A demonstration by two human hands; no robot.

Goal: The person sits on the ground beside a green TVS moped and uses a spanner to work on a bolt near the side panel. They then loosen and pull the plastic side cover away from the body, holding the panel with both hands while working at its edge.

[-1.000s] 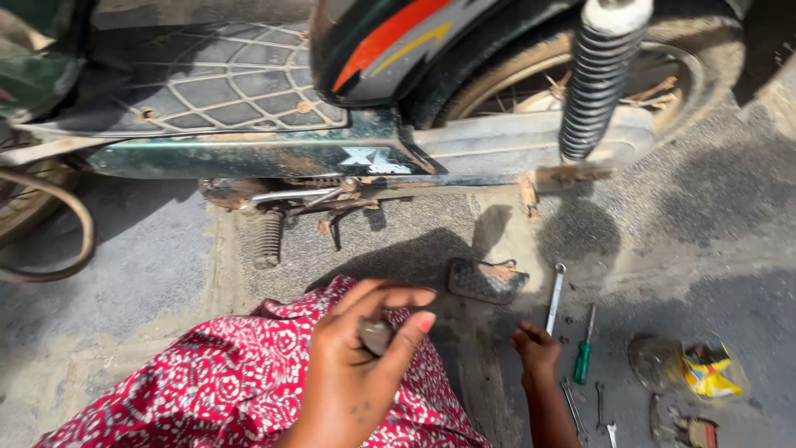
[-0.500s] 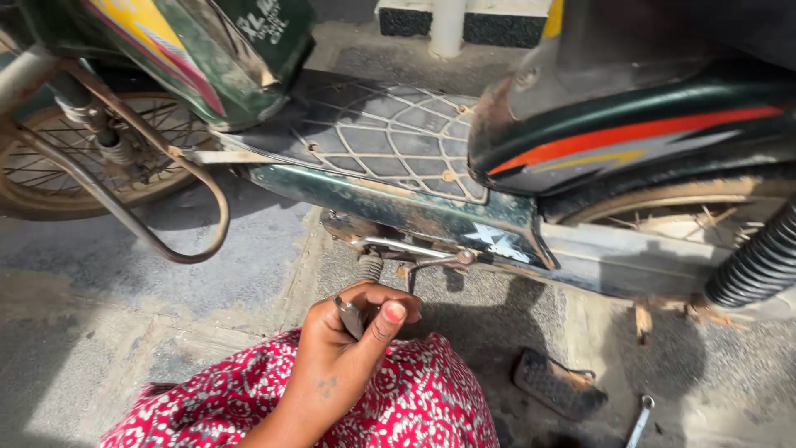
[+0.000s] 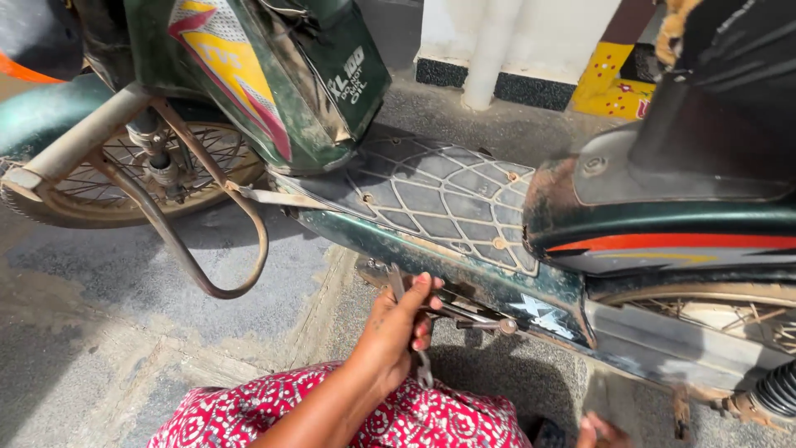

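Head view: left hand [image 3: 396,332], grip closed around a metal spanner [image 3: 408,323], which stands nearly upright against the lower edge of the green moped's footboard [image 3: 431,199]. Open concrete ground [image 3: 124,290] lies to the left, between the curved leg guard [image 3: 207,249] and the red patterned cloth [image 3: 398,419]. Right hand [image 3: 601,431], only fingertips showing at the bottom edge; its grip cannot be told.

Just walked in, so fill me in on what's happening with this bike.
A person in red patterned clothing crouches beside a green moped. Their left hand grips a metal wrench, its upper end up under the footboard. Their right hand is barely in view, low near the ground.
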